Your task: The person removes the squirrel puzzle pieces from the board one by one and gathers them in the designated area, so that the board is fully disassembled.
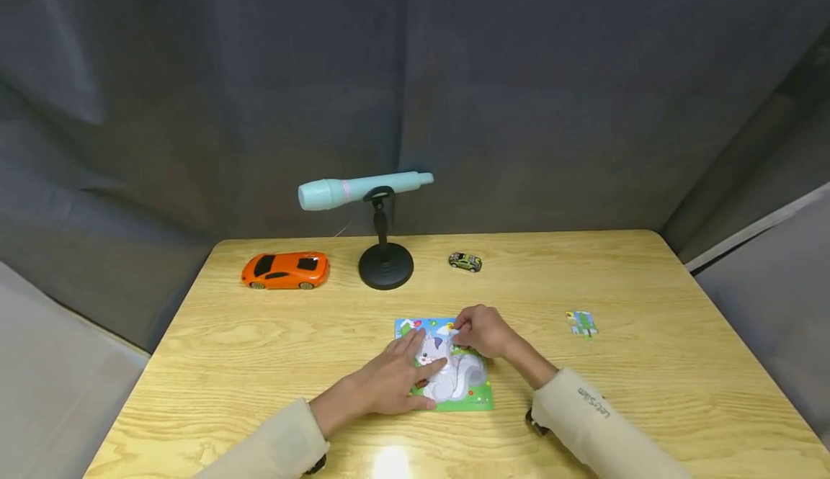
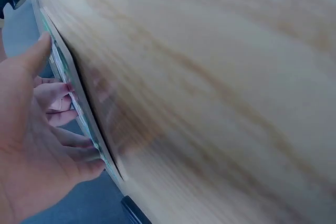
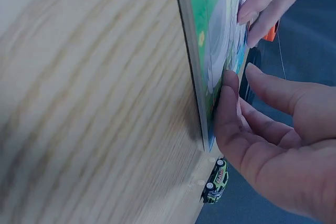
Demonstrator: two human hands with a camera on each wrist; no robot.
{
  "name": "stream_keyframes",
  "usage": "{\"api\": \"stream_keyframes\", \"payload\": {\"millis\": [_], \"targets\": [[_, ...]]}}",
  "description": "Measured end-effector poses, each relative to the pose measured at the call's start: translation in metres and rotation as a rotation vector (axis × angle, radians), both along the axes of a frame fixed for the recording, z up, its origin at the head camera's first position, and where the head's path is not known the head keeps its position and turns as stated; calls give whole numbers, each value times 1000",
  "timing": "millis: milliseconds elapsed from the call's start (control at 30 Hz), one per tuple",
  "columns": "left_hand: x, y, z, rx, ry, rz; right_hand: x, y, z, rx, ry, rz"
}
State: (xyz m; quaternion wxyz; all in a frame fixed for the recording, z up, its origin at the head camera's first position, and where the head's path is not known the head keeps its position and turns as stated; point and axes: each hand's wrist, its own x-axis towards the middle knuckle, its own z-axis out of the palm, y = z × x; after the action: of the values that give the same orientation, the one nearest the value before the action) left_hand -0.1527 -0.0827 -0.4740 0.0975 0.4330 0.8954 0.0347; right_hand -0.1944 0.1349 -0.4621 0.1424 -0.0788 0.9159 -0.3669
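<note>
A jigsaw puzzle (image 1: 476,392) with a white cartoon animal on a green and blue ground lies on the table in front of me. My left hand (image 1: 389,378) rests over its left side, fingers spread, fingertips and thumb pressing on the picture. At the upper right part of the puzzle is my right hand (image 1: 485,331), its bent fingers touching the surface. In the right wrist view the right thumb (image 3: 270,87) stands a little apart from the index finger, and no piece shows in the gap.
Loose puzzle pieces (image 1: 582,323) lie to the right on the wooden table (image 1: 272,342). Farther back stand an orange toy car (image 1: 285,270), a light blue microphone (image 1: 369,189) on a black stand (image 1: 385,266), and a small green toy car (image 1: 465,261). Dark cloth (image 1: 519,104) hangs behind.
</note>
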Motion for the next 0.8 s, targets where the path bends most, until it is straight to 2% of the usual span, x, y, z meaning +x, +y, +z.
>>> {"api": "stream_keyframes", "payload": {"millis": [167, 300, 533, 800], "targets": [[1, 0, -1, -11, -22, 25, 0, -4, 1, 27, 24, 12], [2, 0, 0, -39, -7, 28, 0, -6, 1, 53, 37, 25], [3, 1, 1, -81, -15, 49, -2, -10, 1, 101, 30, 14], [4, 1, -1, -89, -20, 57, -3, -16, 4, 157, 35, 12]]}}
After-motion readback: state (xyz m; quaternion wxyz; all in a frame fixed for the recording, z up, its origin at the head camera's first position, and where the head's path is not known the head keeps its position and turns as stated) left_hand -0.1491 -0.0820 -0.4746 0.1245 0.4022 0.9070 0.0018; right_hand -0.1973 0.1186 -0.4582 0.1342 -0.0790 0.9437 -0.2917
